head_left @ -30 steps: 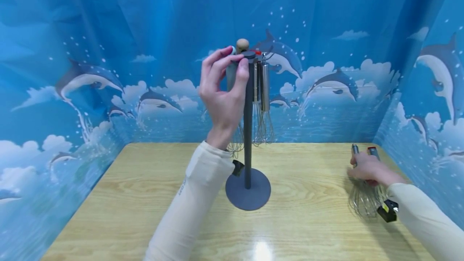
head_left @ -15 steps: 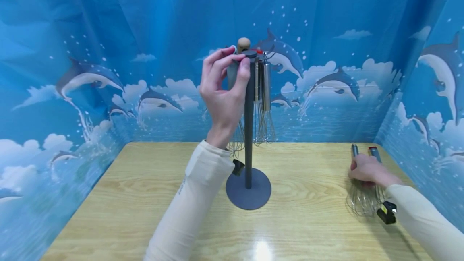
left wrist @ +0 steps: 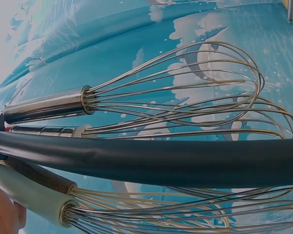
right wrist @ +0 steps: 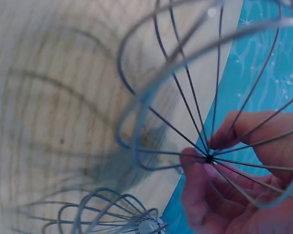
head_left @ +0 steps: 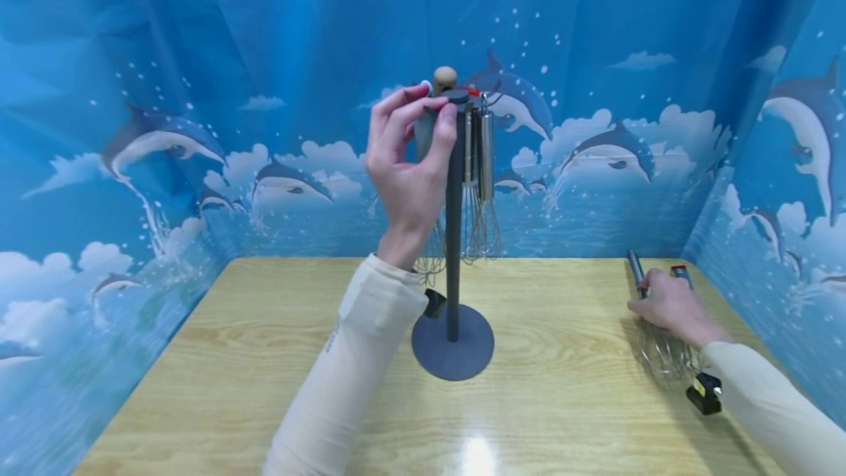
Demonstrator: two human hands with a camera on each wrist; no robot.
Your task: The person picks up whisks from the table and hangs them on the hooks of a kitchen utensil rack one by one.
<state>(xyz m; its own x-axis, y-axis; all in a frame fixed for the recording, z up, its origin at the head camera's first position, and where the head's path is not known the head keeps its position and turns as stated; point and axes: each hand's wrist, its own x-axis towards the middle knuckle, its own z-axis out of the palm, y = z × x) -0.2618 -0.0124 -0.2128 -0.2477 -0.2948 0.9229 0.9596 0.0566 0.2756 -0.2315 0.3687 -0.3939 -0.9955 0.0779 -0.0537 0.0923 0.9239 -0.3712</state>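
Note:
A dark grey stand point(head_left: 452, 241) with a round base and a wooden knob on top holds several hanging whisks point(head_left: 485, 167). My left hand point(head_left: 432, 107) is raised to the stand's top, where thumb and fingers pinch the upper end of a pale-handled whisk point(left wrist: 29, 192) next to the pole point(left wrist: 161, 158). A steel-handled whisk point(left wrist: 49, 105) hangs on the pole's other side. At the right of the table my right hand point(head_left: 651, 292) grips the handle of a steel whisk point(head_left: 636, 267), its wires point(right wrist: 210, 158) spreading out from my fingers point(right wrist: 234, 185).
A second whisk with a red-tipped handle point(head_left: 681, 274) lies beside my right hand, close to the table's right edge; its wires point(right wrist: 112, 214) show in the right wrist view. Blue dolphin-print curtains wall in the wooden table point(head_left: 264, 358) on three sides.
My right hand has shifted a little left and back, and the steel whisk's handle has swung left, away from the red-tipped one. My left hand has stayed at the stand's top.

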